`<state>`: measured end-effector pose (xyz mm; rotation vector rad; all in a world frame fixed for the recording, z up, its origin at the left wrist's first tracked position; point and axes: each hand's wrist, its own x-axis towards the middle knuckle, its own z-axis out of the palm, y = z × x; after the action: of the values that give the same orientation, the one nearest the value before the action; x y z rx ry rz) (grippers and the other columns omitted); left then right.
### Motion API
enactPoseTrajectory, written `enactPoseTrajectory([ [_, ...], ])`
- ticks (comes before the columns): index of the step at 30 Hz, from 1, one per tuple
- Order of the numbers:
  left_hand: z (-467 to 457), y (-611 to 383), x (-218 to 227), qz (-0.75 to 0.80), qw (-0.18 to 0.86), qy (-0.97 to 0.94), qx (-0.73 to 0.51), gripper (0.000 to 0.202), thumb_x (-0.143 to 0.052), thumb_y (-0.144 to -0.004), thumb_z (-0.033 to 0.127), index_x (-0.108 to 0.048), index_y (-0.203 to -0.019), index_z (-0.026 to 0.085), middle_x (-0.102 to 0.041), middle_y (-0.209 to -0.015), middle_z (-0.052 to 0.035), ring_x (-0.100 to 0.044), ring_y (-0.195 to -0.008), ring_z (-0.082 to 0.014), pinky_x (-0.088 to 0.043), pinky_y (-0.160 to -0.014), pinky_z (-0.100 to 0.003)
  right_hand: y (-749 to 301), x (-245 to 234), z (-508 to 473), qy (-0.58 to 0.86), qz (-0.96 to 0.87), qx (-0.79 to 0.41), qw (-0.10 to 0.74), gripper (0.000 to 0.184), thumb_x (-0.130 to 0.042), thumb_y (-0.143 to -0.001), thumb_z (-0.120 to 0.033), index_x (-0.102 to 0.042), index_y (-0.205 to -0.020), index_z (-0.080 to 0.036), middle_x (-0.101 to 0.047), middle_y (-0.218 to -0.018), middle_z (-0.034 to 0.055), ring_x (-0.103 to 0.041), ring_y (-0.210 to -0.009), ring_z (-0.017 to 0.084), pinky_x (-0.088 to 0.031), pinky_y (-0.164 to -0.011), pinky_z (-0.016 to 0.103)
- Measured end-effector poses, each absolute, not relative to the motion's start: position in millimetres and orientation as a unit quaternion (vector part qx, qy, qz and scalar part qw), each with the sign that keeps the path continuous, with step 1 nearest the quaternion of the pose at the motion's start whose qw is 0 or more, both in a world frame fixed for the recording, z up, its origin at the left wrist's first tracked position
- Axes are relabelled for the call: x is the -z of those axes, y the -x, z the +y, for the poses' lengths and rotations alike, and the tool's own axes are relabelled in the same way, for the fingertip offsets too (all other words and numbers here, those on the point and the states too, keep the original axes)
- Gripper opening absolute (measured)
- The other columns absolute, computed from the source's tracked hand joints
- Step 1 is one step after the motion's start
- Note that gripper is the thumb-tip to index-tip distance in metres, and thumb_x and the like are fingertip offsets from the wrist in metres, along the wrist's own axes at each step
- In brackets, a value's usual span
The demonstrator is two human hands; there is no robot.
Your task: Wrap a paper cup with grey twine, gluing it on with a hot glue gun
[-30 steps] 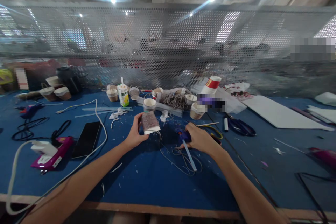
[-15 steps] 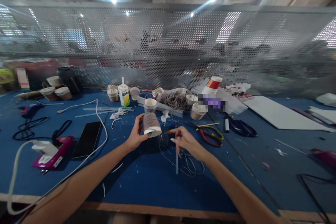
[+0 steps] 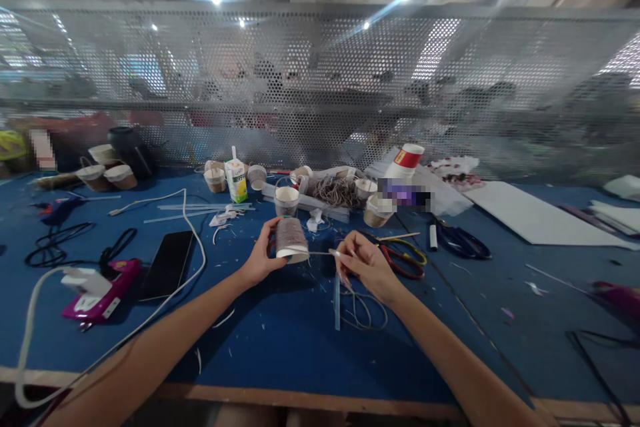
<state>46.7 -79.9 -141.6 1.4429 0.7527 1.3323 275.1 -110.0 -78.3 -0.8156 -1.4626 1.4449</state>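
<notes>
My left hand (image 3: 260,255) is wrapped round a paper cup (image 3: 291,239) covered in wound brownish twine, held on its side above the blue table (image 3: 280,347). My right hand (image 3: 365,265) pinches the thin twine strand (image 3: 316,253) that runs taut from the cup's lower rim. Below that hand a clear glue stick (image 3: 337,301) and loose loops of twine (image 3: 364,310) lie on the table. The glue gun is hidden behind my right hand.
Red-handled pliers (image 3: 403,259), dark scissors (image 3: 460,243), a black phone (image 3: 167,264), a pink charger block (image 3: 97,290) with white cable and a juice carton (image 3: 235,180) lie around. Several wrapped cups and a twine bundle (image 3: 340,192) stand behind, before a perforated metal screen. A white board (image 3: 530,217) lies right.
My right hand let go of the glue gun, lifted and took the twine end, pulling it taut from the cup. My left hand tilted the cup on its side.
</notes>
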Motion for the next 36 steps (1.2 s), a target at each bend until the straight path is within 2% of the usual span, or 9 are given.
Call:
enactPoseTrajectory([
  [4,-80,-47,142,0.303,0.498,-0.599,-0.549,0.081,-0.076,-0.059,0.042,-0.038,-0.128,0.023,-0.048,-0.128,-0.0115,-0.047,-0.122,-0.0318,-0.034,-0.107,-0.048,-276,82,-104,0.362,-0.601,-0.548,0.455,0.045,-0.071,-0.074,-0.042,-0.03,-0.072,-0.024,-0.057,-0.063,-0.0055,-0.055,-0.049,0.01,-0.046,-0.045,0.024],
  [9,-80,-48,141,0.29,0.504,-0.591,-0.559,0.083,-0.077,-0.056,0.043,-0.039,-0.128,0.022,-0.05,-0.127,-0.0112,-0.046,-0.123,-0.0326,-0.033,-0.107,-0.048,-273,89,-102,0.419,-0.649,-0.506,0.382,0.042,-0.067,-0.073,-0.047,-0.033,-0.072,-0.023,-0.062,-0.065,-0.003,-0.058,-0.051,0.012,-0.048,-0.047,0.025],
  [13,-81,-48,141,0.289,0.502,-0.59,-0.562,0.083,-0.076,-0.057,0.044,-0.039,-0.128,0.022,-0.05,-0.128,-0.0111,-0.046,-0.123,-0.0324,-0.033,-0.107,-0.047,-275,86,-107,0.49,-0.704,-0.383,0.343,0.032,-0.06,-0.079,-0.048,-0.041,-0.071,-0.023,-0.054,-0.051,-0.0046,-0.055,-0.043,0.013,-0.043,-0.04,0.024],
  [17,-80,-48,141,0.286,0.507,-0.588,-0.562,0.081,-0.075,-0.057,0.039,-0.039,-0.128,0.021,-0.049,-0.127,-0.0112,-0.048,-0.121,-0.0314,-0.035,-0.106,-0.046,-283,80,-110,0.516,-0.705,-0.29,0.392,0.028,-0.052,-0.084,-0.046,-0.045,-0.07,-0.023,-0.047,-0.042,-0.0063,-0.046,-0.034,0.012,-0.035,-0.036,0.023],
  [21,-80,-49,140,0.295,0.504,-0.601,-0.545,0.078,-0.074,-0.057,0.03,-0.04,-0.126,0.022,-0.05,-0.127,-0.0114,-0.046,-0.124,-0.0313,-0.037,-0.105,-0.046,-283,81,-112,0.41,-0.657,-0.44,0.454,0.037,-0.048,-0.082,-0.056,-0.04,-0.068,-0.023,-0.063,-0.061,0.0007,-0.044,-0.031,0.01,-0.037,-0.032,0.026],
  [24,-80,-50,140,0.298,0.504,-0.608,-0.537,0.077,-0.074,-0.057,0.024,-0.04,-0.126,0.022,-0.047,-0.131,-0.0119,-0.044,-0.126,-0.0313,-0.037,-0.106,-0.046,-276,83,-118,0.345,-0.632,-0.554,0.417,0.039,-0.048,-0.082,-0.057,-0.04,-0.066,-0.022,-0.067,-0.071,0.0041,-0.044,-0.031,0.009,-0.037,-0.029,0.025],
  [28,-80,-49,140,0.293,0.497,-0.619,-0.533,0.077,-0.074,-0.058,0.022,-0.039,-0.126,0.022,-0.046,-0.133,-0.0123,-0.041,-0.129,-0.0314,-0.037,-0.106,-0.045,-267,84,-124,0.321,-0.647,-0.586,0.367,0.036,-0.051,-0.085,-0.05,-0.044,-0.067,-0.02,-0.064,-0.066,0.0017,-0.046,-0.036,0.008,-0.041,-0.035,0.022],
  [33,-80,-48,143,0.278,0.477,-0.644,-0.53,0.076,-0.072,-0.061,0.021,-0.038,-0.129,0.023,-0.044,-0.134,-0.0113,-0.04,-0.13,-0.0301,-0.038,-0.105,-0.044,-267,88,-122,0.288,-0.665,-0.589,0.358,0.036,-0.048,-0.089,-0.049,-0.043,-0.068,-0.02,-0.058,-0.052,-0.0021,-0.047,-0.036,0.009,-0.043,-0.038,0.021],
  [36,-80,-48,142,0.282,0.474,-0.644,-0.53,0.075,-0.071,-0.061,0.019,-0.038,-0.128,0.024,-0.044,-0.134,-0.0105,-0.04,-0.13,-0.0299,-0.038,-0.105,-0.044,-268,89,-120,0.294,-0.653,-0.599,0.358,0.034,-0.046,-0.091,-0.047,-0.043,-0.07,-0.02,-0.063,-0.058,-0.0002,-0.049,-0.036,0.008,-0.042,-0.037,0.02],
])
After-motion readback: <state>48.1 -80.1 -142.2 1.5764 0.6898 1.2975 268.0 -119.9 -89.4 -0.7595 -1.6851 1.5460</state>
